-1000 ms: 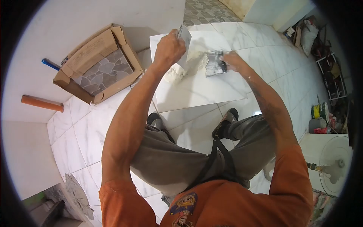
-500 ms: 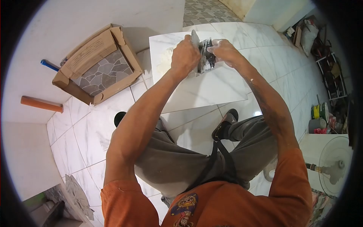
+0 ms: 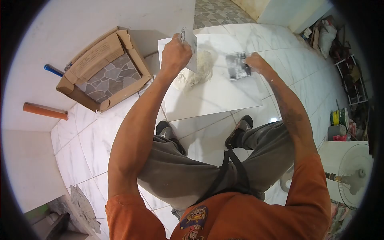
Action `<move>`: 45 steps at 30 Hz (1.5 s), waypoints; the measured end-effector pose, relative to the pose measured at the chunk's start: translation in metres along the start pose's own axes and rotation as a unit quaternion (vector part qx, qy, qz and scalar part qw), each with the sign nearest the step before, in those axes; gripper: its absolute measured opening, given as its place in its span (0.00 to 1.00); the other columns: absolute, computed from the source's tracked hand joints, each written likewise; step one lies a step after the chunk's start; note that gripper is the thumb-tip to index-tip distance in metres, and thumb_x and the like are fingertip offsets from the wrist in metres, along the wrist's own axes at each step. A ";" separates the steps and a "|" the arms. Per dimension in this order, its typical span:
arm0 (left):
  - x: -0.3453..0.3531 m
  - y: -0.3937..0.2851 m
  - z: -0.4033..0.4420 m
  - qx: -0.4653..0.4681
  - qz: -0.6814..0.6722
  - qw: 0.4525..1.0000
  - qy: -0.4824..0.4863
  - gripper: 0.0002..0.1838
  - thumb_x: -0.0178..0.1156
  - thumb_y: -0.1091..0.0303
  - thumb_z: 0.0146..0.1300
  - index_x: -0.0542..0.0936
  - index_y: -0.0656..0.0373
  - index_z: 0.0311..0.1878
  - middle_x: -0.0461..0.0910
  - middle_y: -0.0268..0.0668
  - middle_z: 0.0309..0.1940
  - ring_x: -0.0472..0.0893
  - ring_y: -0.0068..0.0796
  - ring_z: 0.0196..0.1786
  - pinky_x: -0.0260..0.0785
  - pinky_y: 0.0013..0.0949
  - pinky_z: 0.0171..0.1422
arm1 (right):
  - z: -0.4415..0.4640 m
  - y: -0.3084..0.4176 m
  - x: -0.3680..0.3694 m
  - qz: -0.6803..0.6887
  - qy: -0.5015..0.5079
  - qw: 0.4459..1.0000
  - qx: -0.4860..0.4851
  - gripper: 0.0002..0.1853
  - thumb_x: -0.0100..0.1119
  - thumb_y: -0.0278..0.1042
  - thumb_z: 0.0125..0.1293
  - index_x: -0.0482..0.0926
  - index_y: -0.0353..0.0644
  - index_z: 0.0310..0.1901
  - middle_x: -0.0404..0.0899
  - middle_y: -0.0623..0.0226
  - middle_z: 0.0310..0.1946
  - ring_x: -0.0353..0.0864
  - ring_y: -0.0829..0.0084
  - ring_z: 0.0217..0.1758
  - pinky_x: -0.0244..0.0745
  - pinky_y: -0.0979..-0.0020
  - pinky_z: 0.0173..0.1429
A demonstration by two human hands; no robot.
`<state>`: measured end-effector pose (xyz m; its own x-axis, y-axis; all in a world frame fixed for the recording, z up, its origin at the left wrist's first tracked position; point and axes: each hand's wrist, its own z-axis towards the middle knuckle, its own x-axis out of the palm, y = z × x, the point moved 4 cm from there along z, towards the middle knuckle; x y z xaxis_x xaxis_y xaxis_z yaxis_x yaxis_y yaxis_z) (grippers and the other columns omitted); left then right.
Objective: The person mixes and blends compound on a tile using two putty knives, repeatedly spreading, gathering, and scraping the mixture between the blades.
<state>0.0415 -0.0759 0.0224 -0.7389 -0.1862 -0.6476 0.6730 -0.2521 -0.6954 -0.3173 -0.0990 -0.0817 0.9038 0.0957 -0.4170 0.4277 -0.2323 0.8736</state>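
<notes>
My left hand (image 3: 177, 54) is closed around a trowel, and its flat metal blade (image 3: 191, 50) stands nearly upright. Close to that blade, a lumpy off-white heap of putty or plaster (image 3: 200, 72) lies on a white marbled tile (image 3: 216, 98). Over the tile's right side, my right hand (image 3: 258, 63) grips the edge of a dark rectangular scraper (image 3: 238, 66) smeared with white. The two tools are apart, with the heap between and below them. The fingertips of both hands are partly hidden.
An open cardboard box frame (image 3: 132, 60) lies left of the tile. An orange pipe (image 3: 46, 111) and a blue handle (image 3: 53, 70) stick out at the left wall. To the right are a fan (image 3: 354, 176), cans (image 3: 339, 117) and a rack (image 3: 350, 80). My feet (image 3: 240, 130) flank the tile's near edge.
My hands have moved apart from close together above the tile. The trowel went left and the scraper right, uncovering the heap. My left foot now shows more fully.
</notes>
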 end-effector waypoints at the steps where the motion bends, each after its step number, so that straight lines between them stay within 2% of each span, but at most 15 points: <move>1: -0.001 0.001 0.001 0.001 -0.002 1.000 0.001 0.21 0.49 0.65 0.62 0.72 0.71 0.54 0.80 0.64 0.39 0.80 0.62 0.44 0.72 0.52 0.53 | 0.000 0.003 0.010 -0.039 0.038 0.996 -0.077 0.14 0.60 0.25 0.59 0.74 0.22 0.42 0.76 0.61 0.30 0.80 0.66 0.33 0.79 0.61 0.34; 3: 0.001 0.000 0.001 0.010 -0.010 1.000 0.015 0.21 0.49 0.65 0.63 0.73 0.71 0.54 0.80 0.64 0.39 0.80 0.62 0.44 0.72 0.52 0.53 | 0.005 0.001 0.050 0.069 0.012 0.997 -0.038 0.15 0.60 0.26 0.57 0.71 0.20 0.37 0.76 0.58 0.30 0.81 0.64 0.32 0.77 0.62 0.28; 6: 0.007 -0.003 -0.004 0.028 -0.026 0.998 0.055 0.20 0.49 0.65 0.63 0.73 0.71 0.52 0.80 0.64 0.37 0.80 0.63 0.44 0.72 0.52 0.53 | -0.020 0.049 0.093 0.135 0.053 0.989 -0.006 0.13 0.58 0.26 0.59 0.73 0.20 0.37 0.76 0.57 0.32 0.81 0.63 0.34 0.79 0.61 0.32; 12: 0.038 -0.019 -0.027 0.038 -0.028 0.994 0.097 0.18 0.52 0.64 0.63 0.72 0.65 0.52 0.80 0.64 0.36 0.80 0.63 0.43 0.71 0.54 0.51 | -0.043 0.095 0.103 0.142 0.068 0.987 -0.003 0.16 0.57 0.25 0.65 0.73 0.19 0.48 0.79 0.53 0.42 0.82 0.65 0.41 0.83 0.61 0.44; 15: 0.046 -0.017 -0.026 0.047 -0.014 0.997 0.061 0.16 0.52 0.64 0.63 0.72 0.65 0.50 0.79 0.64 0.36 0.79 0.64 0.43 0.71 0.55 0.51 | -0.039 0.101 0.099 0.110 0.095 0.989 -0.038 0.17 0.57 0.27 0.66 0.73 0.20 0.50 0.79 0.53 0.43 0.82 0.65 0.40 0.83 0.62 0.45; 18: 0.039 -0.010 -0.019 0.041 0.012 0.997 0.058 0.15 0.51 0.65 0.63 0.72 0.65 0.48 0.80 0.62 0.36 0.79 0.63 0.43 0.71 0.55 0.50 | -0.070 0.142 0.088 0.039 0.036 0.999 -0.001 0.20 0.57 0.28 0.67 0.72 0.22 0.55 0.79 0.54 0.43 0.81 0.65 0.42 0.82 0.62 0.45; 21: 0.019 -0.002 -0.010 0.018 0.022 0.997 0.070 0.17 0.50 0.68 0.61 0.71 0.69 0.50 0.80 0.62 0.41 0.80 0.60 0.47 0.72 0.53 0.53 | -0.043 0.150 0.051 -0.073 0.070 0.993 -0.059 0.24 0.57 0.29 0.64 0.70 0.23 0.60 0.80 0.55 0.43 0.81 0.67 0.43 0.80 0.64 0.45; 25: -0.007 0.022 0.007 0.014 -0.059 0.998 0.015 0.20 0.54 0.63 0.64 0.74 0.70 0.53 0.78 0.63 0.45 0.79 0.59 0.49 0.70 0.51 0.55 | -0.006 0.181 0.024 -0.320 0.051 0.939 -0.113 0.30 0.56 0.31 0.61 0.67 0.27 0.64 0.79 0.50 0.49 0.79 0.62 0.52 0.75 0.63 0.54; 27: -0.020 0.028 0.006 -0.043 -0.149 0.987 0.035 0.22 0.55 0.62 0.67 0.74 0.70 0.56 0.80 0.54 0.45 0.81 0.43 0.47 0.72 0.39 0.53 | 0.014 0.193 0.021 -0.381 0.037 0.914 -0.138 0.32 0.55 0.33 0.59 0.66 0.32 0.66 0.77 0.46 0.52 0.77 0.58 0.56 0.71 0.62 0.59; 29: -0.030 0.032 0.001 -0.121 -0.302 0.941 0.095 0.24 0.56 0.60 0.69 0.72 0.69 0.60 0.80 0.45 0.46 0.79 0.32 0.47 0.70 0.34 0.54 | 0.051 0.188 0.024 -0.410 0.007 0.882 -0.232 0.26 0.50 0.28 0.55 0.73 0.37 0.59 0.79 0.44 0.44 0.79 0.54 0.50 0.72 0.59 0.54; 30: -0.037 0.030 -0.001 -0.133 -0.302 0.940 0.086 0.24 0.56 0.60 0.69 0.72 0.69 0.61 0.80 0.44 0.47 0.78 0.31 0.48 0.70 0.33 0.55 | 0.068 0.184 0.026 -0.423 -0.008 0.863 -0.277 0.25 0.47 0.26 0.53 0.77 0.40 0.56 0.80 0.44 0.39 0.80 0.52 0.47 0.73 0.57 0.52; 33: -0.055 0.027 -0.005 -0.149 -0.325 0.931 0.074 0.25 0.56 0.59 0.70 0.70 0.67 0.63 0.78 0.42 0.50 0.77 0.29 0.52 0.69 0.31 0.58 | 0.100 0.187 0.052 -0.501 0.024 0.797 -0.336 0.27 0.50 0.30 0.53 0.76 0.43 0.58 0.79 0.40 0.45 0.79 0.46 0.50 0.73 0.55 0.53; 35: -0.062 0.029 -0.005 -0.133 -0.372 0.915 0.085 0.26 0.56 0.59 0.70 0.68 0.67 0.64 0.77 0.41 0.52 0.77 0.28 0.55 0.70 0.30 0.59 | 0.150 0.171 0.070 -0.495 0.041 0.804 -0.328 0.26 0.50 0.32 0.54 0.76 0.43 0.58 0.79 0.42 0.48 0.78 0.47 0.53 0.73 0.54 0.56; 38: -0.069 0.026 -0.004 -0.139 -0.429 0.890 0.072 0.16 0.53 0.65 0.72 0.75 0.65 0.56 0.80 0.36 0.45 0.78 0.21 0.46 0.72 0.27 0.50 | 0.177 0.167 0.105 -0.482 0.058 0.807 -0.336 0.25 0.50 0.32 0.55 0.76 0.40 0.57 0.79 0.44 0.48 0.78 0.48 0.54 0.73 0.54 0.57; 45: -0.080 0.030 -0.001 -0.123 -0.490 0.863 0.032 0.15 0.54 0.64 0.72 0.74 0.63 0.56 0.80 0.33 0.47 0.78 0.19 0.47 0.72 0.25 0.51 | 0.155 0.200 0.201 -0.549 0.162 0.766 -0.292 0.22 0.52 0.33 0.56 0.78 0.36 0.53 0.79 0.49 0.50 0.78 0.53 0.55 0.72 0.58 0.58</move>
<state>0.1208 -0.0672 0.0531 -0.9589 0.0567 0.2781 -0.2809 -0.0490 -0.9585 -0.0522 -0.2762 -0.0294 -0.0907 0.1813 -0.9792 0.7803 0.6240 0.0432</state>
